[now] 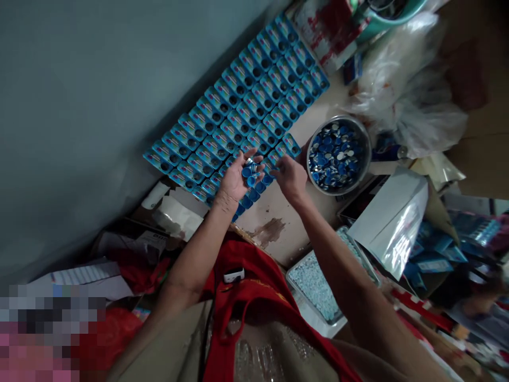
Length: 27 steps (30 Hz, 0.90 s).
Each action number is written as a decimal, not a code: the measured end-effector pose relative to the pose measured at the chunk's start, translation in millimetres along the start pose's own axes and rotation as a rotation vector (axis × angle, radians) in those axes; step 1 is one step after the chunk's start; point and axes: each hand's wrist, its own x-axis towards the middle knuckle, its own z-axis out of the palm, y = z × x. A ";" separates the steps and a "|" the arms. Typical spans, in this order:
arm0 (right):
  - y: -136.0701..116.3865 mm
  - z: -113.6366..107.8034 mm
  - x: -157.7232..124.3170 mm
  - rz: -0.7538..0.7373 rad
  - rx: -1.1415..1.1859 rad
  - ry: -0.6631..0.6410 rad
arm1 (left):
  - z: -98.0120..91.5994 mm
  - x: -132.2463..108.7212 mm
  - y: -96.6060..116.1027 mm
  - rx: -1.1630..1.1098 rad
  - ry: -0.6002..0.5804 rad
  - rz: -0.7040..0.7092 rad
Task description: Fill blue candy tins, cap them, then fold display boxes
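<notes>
My left hand (234, 183) is palm up, fingers curled around several small round blue caps (249, 172) with silvery parts. Just to its right, my right hand (292, 178) is closed, fingertips pinched over the near cards; anything between them is too small to make out. Under and beyond both hands lie slanting rows of small blue printed cards (238, 71), many with a dark round spot at one end. Along the near edge of the rows, some blue round pieces (253, 195) show. A metal bowl (368, 159) of loose blue and silvery caps stands right of my right hand.
A tray (292, 278) of pale blue pellets sits beneath my right forearm. Clear plastic bags (429, 106) and a green basin (413, 13) are at the upper right. A grey wall (99, 79) borders the rows. White paper (389, 217) covers a box at right.
</notes>
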 end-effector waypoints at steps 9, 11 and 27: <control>-12.3 33.3 -44.6 -0.456 0.411 0.085 | 9.2 9.5 -11.9 -0.022 0.037 -0.090; -1.7 31.3 -38.4 -0.354 0.473 0.146 | 9.7 10.6 -11.7 -0.027 0.028 -0.093; 30.2 -0.6 58.3 0.203 -0.147 -0.093 | 23.3 41.3 -7.2 0.024 -0.056 -0.052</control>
